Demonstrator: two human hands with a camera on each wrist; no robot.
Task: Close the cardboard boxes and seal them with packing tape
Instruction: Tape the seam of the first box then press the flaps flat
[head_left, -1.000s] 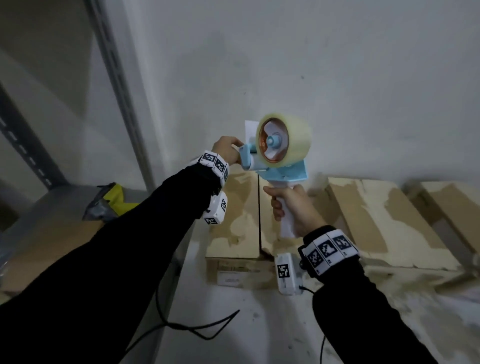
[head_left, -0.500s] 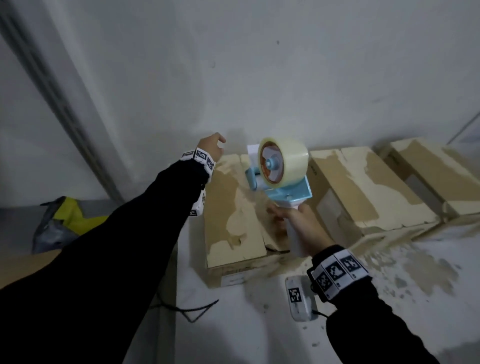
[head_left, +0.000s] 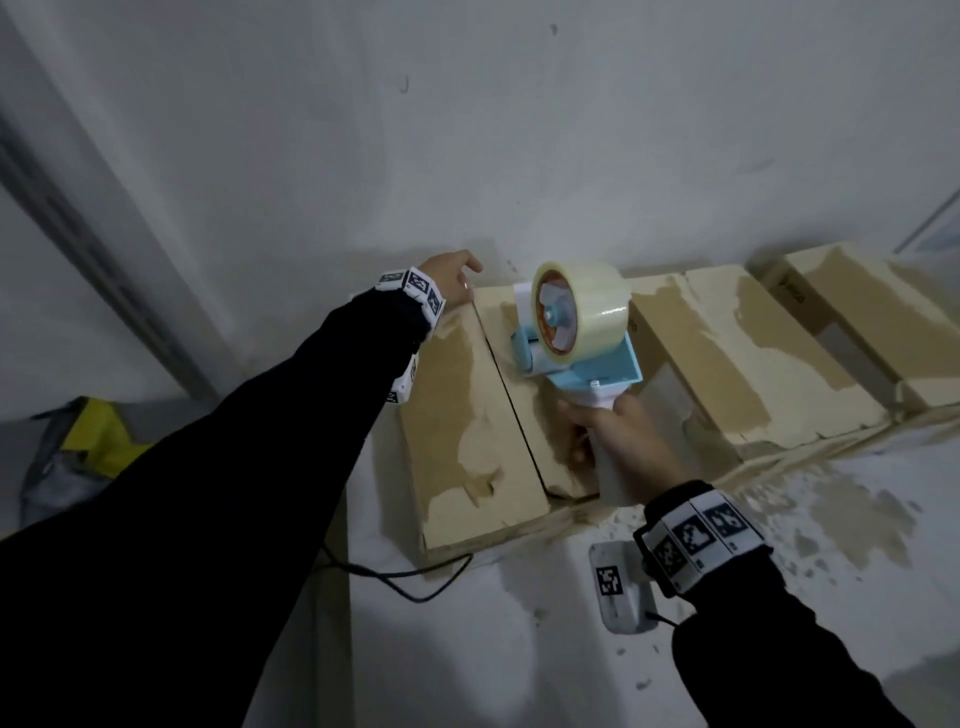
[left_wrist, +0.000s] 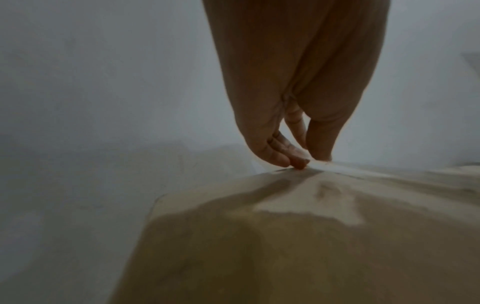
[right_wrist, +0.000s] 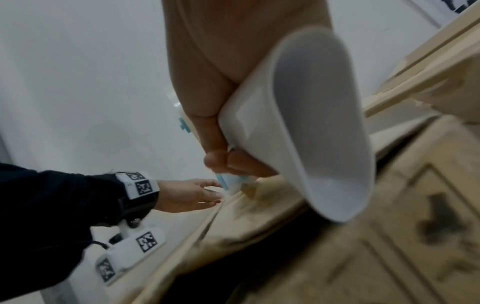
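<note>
A paint-smeared cardboard box (head_left: 457, 415) lies against the wall with both top flaps down and a dark seam between them. My left hand (head_left: 452, 280) reaches to its far edge. In the left wrist view the fingertips (left_wrist: 298, 162) press on that edge of the box (left_wrist: 285, 246), where a shiny strip that looks like tape lies. My right hand (head_left: 618, 441) grips the white handle (right_wrist: 311, 123) of a blue tape dispenser (head_left: 576, 322). The dispenser carries a clear tape roll and hovers over the seam. The right wrist view shows the left hand (right_wrist: 187, 195) with its fingers stretched out.
Two more smeared boxes (head_left: 753, 364) (head_left: 872, 312) stand in a row to the right along the white wall (head_left: 467, 130). A yellow and grey bag (head_left: 88, 447) lies at the far left. A black cable (head_left: 410, 577) runs in front of the box.
My left hand left the dispenser's front and went to the box's far edge. My right hand lowered the dispenser over the box. The head view swung down and right.
</note>
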